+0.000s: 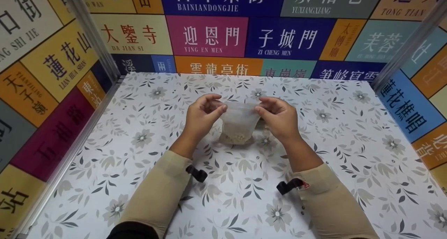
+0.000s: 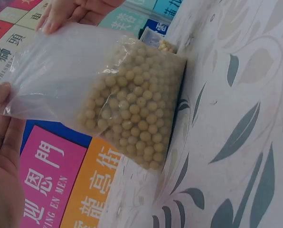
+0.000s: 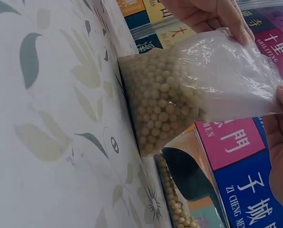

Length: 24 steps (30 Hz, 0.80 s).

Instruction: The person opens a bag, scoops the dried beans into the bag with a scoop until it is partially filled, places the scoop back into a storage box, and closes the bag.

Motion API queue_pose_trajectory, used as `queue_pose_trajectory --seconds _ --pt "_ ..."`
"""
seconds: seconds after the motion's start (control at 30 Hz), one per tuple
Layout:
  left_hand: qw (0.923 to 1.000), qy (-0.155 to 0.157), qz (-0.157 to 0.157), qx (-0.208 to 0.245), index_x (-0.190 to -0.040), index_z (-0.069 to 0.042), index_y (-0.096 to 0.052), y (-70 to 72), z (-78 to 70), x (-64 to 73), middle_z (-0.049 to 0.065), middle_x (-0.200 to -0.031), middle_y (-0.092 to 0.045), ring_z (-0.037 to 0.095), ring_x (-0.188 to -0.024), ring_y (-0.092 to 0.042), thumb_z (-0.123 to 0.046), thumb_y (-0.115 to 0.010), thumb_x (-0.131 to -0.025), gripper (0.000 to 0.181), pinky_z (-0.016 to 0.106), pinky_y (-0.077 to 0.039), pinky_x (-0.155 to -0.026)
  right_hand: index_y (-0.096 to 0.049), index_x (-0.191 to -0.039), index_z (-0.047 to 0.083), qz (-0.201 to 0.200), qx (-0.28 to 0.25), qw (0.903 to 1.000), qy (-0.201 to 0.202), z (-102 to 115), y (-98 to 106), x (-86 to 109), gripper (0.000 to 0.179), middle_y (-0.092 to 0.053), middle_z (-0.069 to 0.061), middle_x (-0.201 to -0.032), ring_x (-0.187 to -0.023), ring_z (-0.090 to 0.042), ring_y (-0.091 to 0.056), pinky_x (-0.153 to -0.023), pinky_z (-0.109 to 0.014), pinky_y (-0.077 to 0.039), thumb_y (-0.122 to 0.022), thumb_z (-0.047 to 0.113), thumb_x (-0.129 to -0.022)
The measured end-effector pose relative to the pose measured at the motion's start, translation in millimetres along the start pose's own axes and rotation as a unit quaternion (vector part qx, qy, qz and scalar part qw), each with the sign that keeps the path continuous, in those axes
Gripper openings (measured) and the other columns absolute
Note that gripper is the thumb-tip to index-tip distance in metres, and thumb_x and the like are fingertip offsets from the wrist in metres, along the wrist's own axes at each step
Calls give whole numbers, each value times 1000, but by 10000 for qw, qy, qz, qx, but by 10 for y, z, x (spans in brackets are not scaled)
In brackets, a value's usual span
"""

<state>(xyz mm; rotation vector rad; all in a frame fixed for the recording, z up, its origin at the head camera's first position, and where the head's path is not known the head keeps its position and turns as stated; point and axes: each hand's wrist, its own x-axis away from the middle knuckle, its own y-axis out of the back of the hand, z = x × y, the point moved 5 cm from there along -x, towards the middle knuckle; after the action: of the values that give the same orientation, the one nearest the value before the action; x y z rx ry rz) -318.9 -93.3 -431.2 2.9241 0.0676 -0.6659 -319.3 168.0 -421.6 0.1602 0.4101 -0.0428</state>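
A clear plastic bag [image 1: 239, 122] stands upright on the table, its lower part filled with round, pale yellow beans [image 2: 127, 111] that look like soybeans. My left hand [image 1: 203, 112] pinches the bag's upper left corner between thumb and fingers. At the upper right corner my right hand [image 1: 280, 118] does the same, so the top edge is stretched between them. The bag's upper half holds no beans and looks cloudy in the right wrist view. Its base rests on the tabletop.
Just behind the bag, a clear container [image 3: 209, 159] holds more beans [image 3: 179, 213] and a dark scoop [image 3: 186, 173]; the bag mostly hides it in the head view. A floral cloth covers the table [image 1: 167, 204]. Panels with colourful signs [image 1: 206, 36] enclose the back and sides.
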Motion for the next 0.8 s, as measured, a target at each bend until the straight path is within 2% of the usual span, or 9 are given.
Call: queue_pose_trajectory --seconds 0.2,0.37,0.57,0.8 --pt "9987 302 24 414 -116 -13 -75 96 54 -54 4 -99 -84 19 -90 -80 -22 -87 -91 29 30 -66 -82 -82 -113 10 -106 -96 9997 -222 -18 17 -58 29 -82 6 -91 -85 -11 -77 -78 -22 -63 -91 21 -88" --pt "9981 477 9 381 -120 -15 -76 183 61 -74 3 -103 -84 19 -93 -80 -25 -86 -93 31 28 -65 -83 -81 -118 7 36 -94 9990 -443 11 -64 -104 35 -81 6 -92 -87 -10 -76 -81 -21 -63 -90 23 -89" --pt "9974 656 -182 214 -123 -17 -76 362 70 -99 3 -105 -83 19 -96 -78 -30 -85 -93 34 27 -64 -85 -80 -122 10 242 -278 9982 -474 34 -260 -173 33 -82 3 -97 -91 -11 -77 -83 -22 -63 -87 20 -92" --pt "9956 706 -572 221 -124 -15 -76 646 172 -125 3 -106 -83 17 -98 -78 -29 -86 -93 36 24 -63 -86 -81 -120 13 387 -523 9955 -687 69 -574 -221 28 -82 -2 -100 -93 -14 -79 -87 -26 -65 -86 19 -93"
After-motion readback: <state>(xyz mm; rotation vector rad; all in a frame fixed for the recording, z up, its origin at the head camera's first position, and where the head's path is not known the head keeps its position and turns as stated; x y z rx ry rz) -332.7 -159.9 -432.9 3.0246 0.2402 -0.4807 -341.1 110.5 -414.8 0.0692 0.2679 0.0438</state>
